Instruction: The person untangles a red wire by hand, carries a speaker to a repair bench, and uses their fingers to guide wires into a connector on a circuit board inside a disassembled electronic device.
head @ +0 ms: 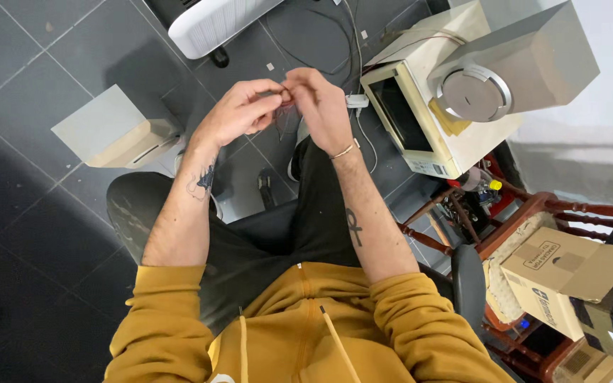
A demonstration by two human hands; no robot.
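Sitting over the floor, my left hand (239, 112) and right hand (321, 110) are pressed together pinching a tiny dark bit (285, 96) at the fingertips, so I'd go slow and grip lightly.

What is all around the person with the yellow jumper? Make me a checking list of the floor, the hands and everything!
Surface: dark grey tiled floor, a few pale scraps on it.
Job's things: small thin item pinched between both hands; too small to tell what.
Clutter: beige box-shaped device on the left, old cream monitor on the right, cardboard box on a wooden chair.
Grippers: left hand and right hand meet at the fingers, held above the knees.
Cables: dark and white cables run over the floor by the monitor.
Surroundings: white ribbed appliance at the top.
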